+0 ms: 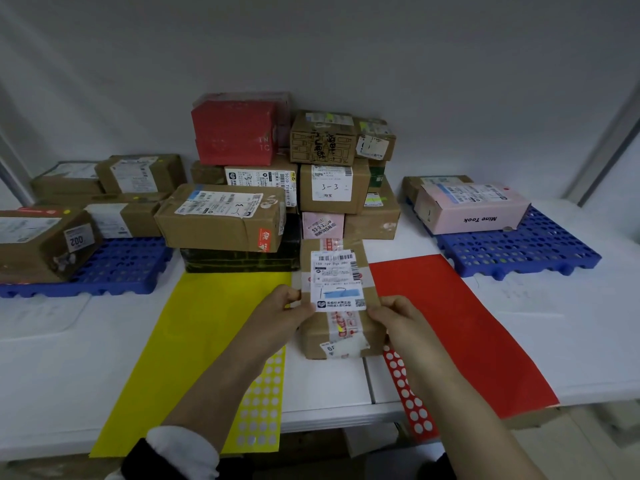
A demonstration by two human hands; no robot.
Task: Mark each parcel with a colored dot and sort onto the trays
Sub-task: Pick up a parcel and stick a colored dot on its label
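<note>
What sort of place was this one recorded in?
Likely a parcel-sorting station: stacked labelled parcels on a white table, blue perforated trays on either side, and yellow and red dot-sticker sheets in front.

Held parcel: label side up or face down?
Up. The parcel shows its white shipping label on top, barcode visible; left hand and right hand grip its sides.

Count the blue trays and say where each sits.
2. The left tray, at the left edge, holds brown parcels; the right tray, far right, holds a pink box. The middle pile may hide more.
</note>
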